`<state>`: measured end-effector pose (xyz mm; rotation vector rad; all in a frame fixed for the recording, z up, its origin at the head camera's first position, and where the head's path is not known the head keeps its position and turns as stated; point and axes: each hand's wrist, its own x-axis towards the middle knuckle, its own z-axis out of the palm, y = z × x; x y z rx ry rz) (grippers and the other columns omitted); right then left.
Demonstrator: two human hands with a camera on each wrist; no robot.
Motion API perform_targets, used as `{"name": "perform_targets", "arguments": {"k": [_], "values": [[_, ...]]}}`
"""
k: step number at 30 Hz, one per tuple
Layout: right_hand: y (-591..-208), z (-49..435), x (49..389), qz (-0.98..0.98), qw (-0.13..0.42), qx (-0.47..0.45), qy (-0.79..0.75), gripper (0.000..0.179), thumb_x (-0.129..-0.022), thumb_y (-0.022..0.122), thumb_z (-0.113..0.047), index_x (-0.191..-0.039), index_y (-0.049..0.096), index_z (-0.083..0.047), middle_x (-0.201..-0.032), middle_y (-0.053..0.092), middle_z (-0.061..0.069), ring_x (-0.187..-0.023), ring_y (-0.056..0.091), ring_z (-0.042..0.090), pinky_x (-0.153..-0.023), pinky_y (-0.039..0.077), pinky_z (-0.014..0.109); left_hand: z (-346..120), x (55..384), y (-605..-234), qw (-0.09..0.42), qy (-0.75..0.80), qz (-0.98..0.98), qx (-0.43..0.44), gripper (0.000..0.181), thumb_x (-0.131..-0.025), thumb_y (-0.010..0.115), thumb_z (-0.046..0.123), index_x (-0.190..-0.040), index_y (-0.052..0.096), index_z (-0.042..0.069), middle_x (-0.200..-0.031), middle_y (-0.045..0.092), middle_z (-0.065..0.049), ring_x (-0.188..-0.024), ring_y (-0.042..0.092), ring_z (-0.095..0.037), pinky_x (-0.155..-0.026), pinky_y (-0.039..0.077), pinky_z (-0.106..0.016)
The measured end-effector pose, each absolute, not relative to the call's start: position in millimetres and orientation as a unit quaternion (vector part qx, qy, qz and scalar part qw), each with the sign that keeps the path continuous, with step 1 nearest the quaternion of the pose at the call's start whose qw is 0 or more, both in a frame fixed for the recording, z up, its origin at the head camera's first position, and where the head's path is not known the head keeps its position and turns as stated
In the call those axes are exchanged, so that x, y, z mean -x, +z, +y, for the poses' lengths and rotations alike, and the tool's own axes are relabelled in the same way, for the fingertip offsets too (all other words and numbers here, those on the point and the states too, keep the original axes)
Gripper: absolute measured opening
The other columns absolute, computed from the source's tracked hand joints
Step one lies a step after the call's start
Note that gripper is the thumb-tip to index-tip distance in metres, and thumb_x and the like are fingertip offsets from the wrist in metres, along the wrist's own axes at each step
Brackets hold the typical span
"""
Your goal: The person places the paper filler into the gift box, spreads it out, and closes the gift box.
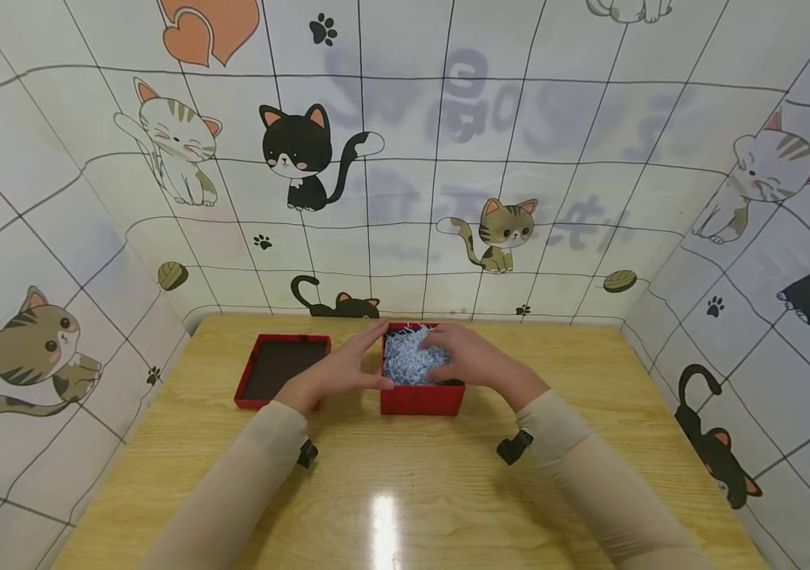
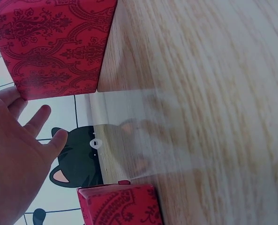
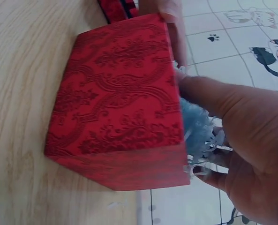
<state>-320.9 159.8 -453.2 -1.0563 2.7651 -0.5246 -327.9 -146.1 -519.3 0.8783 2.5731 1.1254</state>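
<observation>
A red patterned box (image 1: 421, 400) stands on the table, filled with pale blue shredded paper (image 1: 408, 358). My right hand (image 1: 474, 356) reaches over its right side, thumb and fingers bent into the shreds. The right wrist view shows shredded paper (image 3: 195, 126) bulging past the rim between that thumb and the fingers. My left hand (image 1: 339, 366) is at the box's left side, fingers extended, the thumb near the front left corner. In the left wrist view, fingertips of the left hand (image 2: 21, 150) meet the box's edge. The fingers' tips inside the paper are hidden.
Left of the box lies a shallow red lid (image 1: 253, 372) with a dark inside, partly behind my left hand. The wooden table (image 1: 447, 491) runs back to a wall (image 1: 405, 190) covered in cat drawings. Dark wrist cameras (image 1: 514, 448) hang under both wrists.
</observation>
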Motion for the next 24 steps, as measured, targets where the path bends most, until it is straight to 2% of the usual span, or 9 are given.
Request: {"name": "perform_targets", "arguments": {"k": [5, 9, 18, 24], "values": [[-446, 164, 319, 0.907, 0.054, 0.355, -0.219, 0.055, -0.096, 0.091, -0.030, -0.143, 0.072, -0.008, -0.151, 0.063, 0.013, -0.137, 0.061, 0.034, -0.114, 0.053, 0.054, -146, 329, -520, 0.096, 0.376, 0.873, -0.295, 0.122, -0.088, 0.086, 0.064, -0.180, 0.014, 0.028, -0.187, 0.009, 0.002, -0.170, 0.014, -0.031, -0.130, 0.024, -0.068], [-443, 166, 318, 0.906, 0.036, 0.354, -0.228, 0.051, -0.097, 0.089, -0.027, -0.142, 0.073, -0.008, -0.149, 0.064, 0.011, -0.139, 0.059, 0.033, -0.117, 0.050, 0.055, -146, 329, -520, 0.093, 0.375, 0.873, -0.297, 0.122, -0.089, 0.087, 0.062, -0.180, 0.015, 0.027, -0.187, 0.010, 0.001, -0.170, 0.014, -0.032, -0.130, 0.024, -0.069], [-438, 167, 314, 0.909, 0.023, 0.336, -0.246, 0.048, -0.098, 0.088, -0.022, -0.141, 0.072, -0.006, -0.147, 0.065, 0.012, -0.139, 0.058, 0.035, -0.117, 0.050, 0.057, -146, 329, -521, 0.095, 0.375, 0.875, -0.293, 0.121, -0.089, 0.087, 0.061, -0.180, 0.014, 0.029, -0.186, 0.008, 0.009, -0.170, 0.014, -0.031, -0.130, 0.024, -0.068], [-439, 164, 315, 0.911, 0.023, 0.326, -0.251, 0.051, -0.099, 0.088, -0.022, -0.144, 0.071, -0.006, -0.145, 0.065, 0.012, -0.134, 0.061, 0.034, -0.113, 0.054, 0.056, -146, 329, -520, 0.097, 0.375, 0.875, -0.290, 0.122, -0.087, 0.087, 0.064, -0.180, 0.014, 0.032, -0.186, 0.009, 0.007, -0.170, 0.014, -0.030, -0.129, 0.025, -0.068]]}}
